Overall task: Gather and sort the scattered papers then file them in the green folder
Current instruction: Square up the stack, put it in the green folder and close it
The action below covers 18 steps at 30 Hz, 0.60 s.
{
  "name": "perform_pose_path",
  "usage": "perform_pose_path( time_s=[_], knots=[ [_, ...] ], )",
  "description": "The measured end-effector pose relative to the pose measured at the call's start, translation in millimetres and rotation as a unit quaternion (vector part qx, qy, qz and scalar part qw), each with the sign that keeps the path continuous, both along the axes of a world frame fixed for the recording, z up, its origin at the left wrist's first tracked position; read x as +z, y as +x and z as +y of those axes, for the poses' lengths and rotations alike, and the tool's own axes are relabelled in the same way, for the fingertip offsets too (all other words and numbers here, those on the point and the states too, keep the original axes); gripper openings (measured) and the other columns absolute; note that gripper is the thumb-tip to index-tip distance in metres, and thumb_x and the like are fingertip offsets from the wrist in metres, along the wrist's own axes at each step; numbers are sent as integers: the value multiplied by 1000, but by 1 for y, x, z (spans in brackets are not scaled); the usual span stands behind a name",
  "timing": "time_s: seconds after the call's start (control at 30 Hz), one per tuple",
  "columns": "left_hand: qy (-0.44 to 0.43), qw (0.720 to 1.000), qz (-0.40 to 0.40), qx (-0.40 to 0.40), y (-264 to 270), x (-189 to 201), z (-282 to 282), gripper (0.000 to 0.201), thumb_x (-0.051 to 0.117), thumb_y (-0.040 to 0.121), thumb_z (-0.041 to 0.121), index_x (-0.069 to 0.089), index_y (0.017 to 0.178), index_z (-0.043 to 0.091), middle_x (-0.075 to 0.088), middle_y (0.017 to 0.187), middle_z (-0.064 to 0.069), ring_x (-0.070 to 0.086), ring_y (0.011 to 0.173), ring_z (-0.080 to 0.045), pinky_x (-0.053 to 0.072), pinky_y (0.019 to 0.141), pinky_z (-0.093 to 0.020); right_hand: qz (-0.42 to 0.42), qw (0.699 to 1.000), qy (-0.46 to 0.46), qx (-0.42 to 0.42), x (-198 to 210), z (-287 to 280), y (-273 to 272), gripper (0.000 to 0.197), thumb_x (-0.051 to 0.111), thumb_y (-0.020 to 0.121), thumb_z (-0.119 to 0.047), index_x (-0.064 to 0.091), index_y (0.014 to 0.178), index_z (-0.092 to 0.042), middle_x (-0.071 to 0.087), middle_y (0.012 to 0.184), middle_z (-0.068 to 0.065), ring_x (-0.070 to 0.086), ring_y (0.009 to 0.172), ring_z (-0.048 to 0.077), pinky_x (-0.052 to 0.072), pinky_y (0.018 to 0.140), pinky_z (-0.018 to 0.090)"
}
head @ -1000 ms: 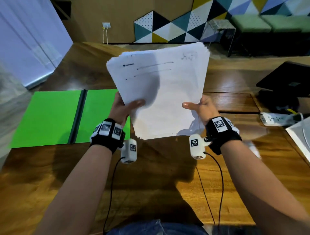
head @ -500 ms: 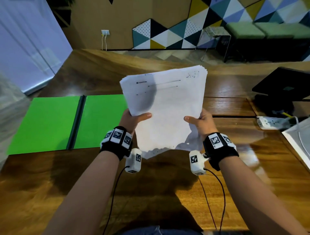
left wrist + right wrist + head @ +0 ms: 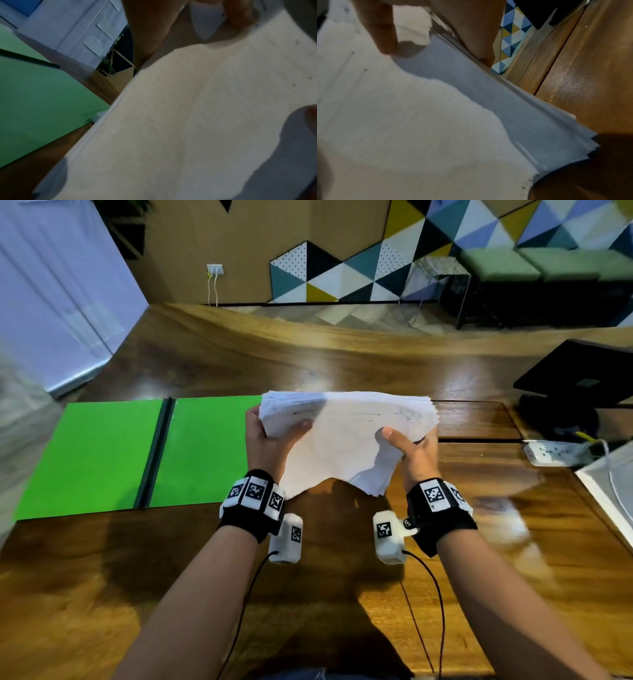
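A thick stack of white papers (image 3: 346, 436) is held above the wooden table (image 3: 308, 364), tilted nearly flat with its far edge fanned. My left hand (image 3: 270, 436) grips its left side, thumb on top. My right hand (image 3: 411, 446) grips the right side the same way. The left wrist view shows the top sheet (image 3: 197, 115) with my left thumb (image 3: 240, 17) pressed on it, and the right wrist view shows the sheet edges (image 3: 539, 121) under my right thumb (image 3: 383, 31). The green folder (image 3: 102, 453) lies open and flat on the table to the left of the stack; it appears again as the folder (image 3: 37, 97) beside the papers.
A black device (image 3: 575, 374) stands at the right with a white power strip (image 3: 555, 453) in front of it. A white tray-like object (image 3: 613, 484) juts in at the right edge. Beyond the table are a patterned wall and green seats (image 3: 534, 265).
Both hands have lowered the stack toward the table and tipped it from nearly upright to almost flat. The grips on both sides are unchanged.
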<state>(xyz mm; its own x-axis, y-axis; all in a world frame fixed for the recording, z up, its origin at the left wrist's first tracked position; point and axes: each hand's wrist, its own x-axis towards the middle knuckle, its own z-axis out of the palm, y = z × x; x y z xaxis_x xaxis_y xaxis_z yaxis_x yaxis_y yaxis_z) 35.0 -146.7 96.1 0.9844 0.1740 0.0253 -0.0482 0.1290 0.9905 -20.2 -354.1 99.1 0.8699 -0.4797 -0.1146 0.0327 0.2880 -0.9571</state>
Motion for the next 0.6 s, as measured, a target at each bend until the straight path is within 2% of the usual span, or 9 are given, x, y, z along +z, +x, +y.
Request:
perform_pose_path(
  time_s=[0.07,0.17,0.23,0.3,0.37,0.43,0.5,0.53,0.6],
  knots=[
    [-24,1000,1,5,3,8,-5,62,84,60,10,44,108,8,59,89,2,59,69,4,52,63,-17,-25,999,2,-33,3,-1,4,61,65,82,0,38,135,-15,60,125,8,59,111,19,50,84,24],
    [-18,999,7,-34,8,9,-8,52,80,55,20,51,98,22,60,91,-3,58,77,-14,51,67,-30,-21,998,-46,-41,6,0,16,52,53,89,2,36,136,-12,57,125,5,56,109,14,46,85,18],
    [21,998,30,-50,10,1,-9,46,71,55,11,52,95,26,59,85,0,55,72,-14,48,64,-26,-2,995,-89,-43,3,3,21,49,44,90,7,34,135,-9,54,119,3,52,103,11,42,88,20],
    [57,995,59,-49,10,-7,-12,47,59,54,6,52,100,17,56,78,5,52,66,-9,45,56,-17,26,991,-126,-40,-5,6,24,51,37,87,13,33,133,-9,51,119,3,51,101,11,41,89,23],
    [77,992,86,-42,8,-13,-13,50,53,53,7,48,102,11,54,75,4,50,62,-11,41,47,-10,60,987,-143,-31,-15,10,24,57,34,84,16,32,132,-14,51,117,0,50,96,6,43,82,19],
    [88,989,110,-37,8,-21,-13,53,51,54,8,47,107,6,58,84,-2,54,69,-19,47,55,-14,95,985,-145,-24,-23,13,24,62,37,82,17,30,134,-13,51,108,-2,50,92,9,43,75,16],
    [93,986,135,-43,7,-27,-12,63,53,60,7,46,122,6,60,111,-9,57,94,-27,50,79,-29,112,985,-126,-23,-30,13,25,64,43,80,18,30,135,-10,51,108,2,51,97,17,43,72,17],
    [98,984,140,-49,7,-29,-12,60,55,65,5,45,124,9,58,117,-10,55,99,-26,47,82,-32,117,986,-112,-25,-33,10,26,65,46,79,19,30,135,-10,52,112,5,51,102,20,44,73,18],
    [99,982,145,-63,9,-32,-9,49,55,71,-1,46,117,12,56,113,-8,52,95,-22,43,77,-30,130,987,-97,-15,-35,5,27,70,52,76,19,30,135,-11,52,119,9,51,107,24,47,80,25]
  ],
)
